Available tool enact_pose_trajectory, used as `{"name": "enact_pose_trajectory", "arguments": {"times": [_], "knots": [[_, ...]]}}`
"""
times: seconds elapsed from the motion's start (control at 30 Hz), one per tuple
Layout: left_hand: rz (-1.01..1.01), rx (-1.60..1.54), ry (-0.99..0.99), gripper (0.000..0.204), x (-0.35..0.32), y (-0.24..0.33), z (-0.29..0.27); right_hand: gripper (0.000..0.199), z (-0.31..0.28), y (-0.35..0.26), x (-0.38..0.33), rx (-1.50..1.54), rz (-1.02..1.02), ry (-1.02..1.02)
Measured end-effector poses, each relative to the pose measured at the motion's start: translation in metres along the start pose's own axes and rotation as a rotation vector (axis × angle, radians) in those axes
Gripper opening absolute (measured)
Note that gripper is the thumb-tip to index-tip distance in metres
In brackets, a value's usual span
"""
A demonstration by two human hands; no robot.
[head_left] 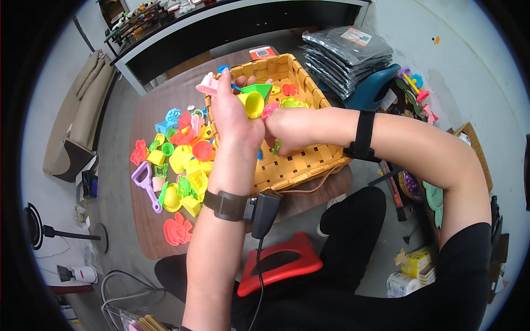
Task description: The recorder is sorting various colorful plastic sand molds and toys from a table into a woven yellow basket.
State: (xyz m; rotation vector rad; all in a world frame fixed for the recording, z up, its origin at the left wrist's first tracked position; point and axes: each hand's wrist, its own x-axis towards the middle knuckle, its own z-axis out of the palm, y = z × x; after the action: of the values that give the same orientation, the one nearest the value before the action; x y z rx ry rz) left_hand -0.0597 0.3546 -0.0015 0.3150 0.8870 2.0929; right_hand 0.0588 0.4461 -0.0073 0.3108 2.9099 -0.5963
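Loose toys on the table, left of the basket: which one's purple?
The long-handled toy with an open frame at one end, left of the yellow domed toy; no other there looks purple.

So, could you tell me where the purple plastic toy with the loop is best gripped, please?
Probably grip the purple toy by its slim shaft, from the left: it lies at the left edge of the colourful toy pile, which crowds its right.

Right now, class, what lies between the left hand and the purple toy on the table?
In the head view, part of the toy pile, including yellow pieces and a round red piece, lies between the left hand and the purple toy.
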Motion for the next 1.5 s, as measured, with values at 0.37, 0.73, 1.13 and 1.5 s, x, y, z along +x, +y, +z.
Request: {"name": "enact_pose_trajectory", "arguments": {"times": [0.37, 0.73, 1.13, 1.5], "knots": [[0.077, -0.095, 0.036, 0.036, -0.010, 0.004, -0.022, 0.048, -0.030, 0.047, -0.014, -0.104, -0.037, -0.063], [0.116, -0.139, -0.001, 0.035, -0.018, -0.005, -0.024, 0.048, -0.082, 0.097, -0.022, -0.176, -0.020, -0.050], [0.119, -0.129, -0.016, 0.033, -0.004, -0.001, -0.013, 0.047, -0.098, 0.116, -0.036, -0.180, -0.001, -0.036], [0.125, -0.116, 0.020, 0.031, -0.007, -0.009, -0.012, 0.047, -0.014, 0.023, 0.001, -0.164, -0.015, -0.058]]}}
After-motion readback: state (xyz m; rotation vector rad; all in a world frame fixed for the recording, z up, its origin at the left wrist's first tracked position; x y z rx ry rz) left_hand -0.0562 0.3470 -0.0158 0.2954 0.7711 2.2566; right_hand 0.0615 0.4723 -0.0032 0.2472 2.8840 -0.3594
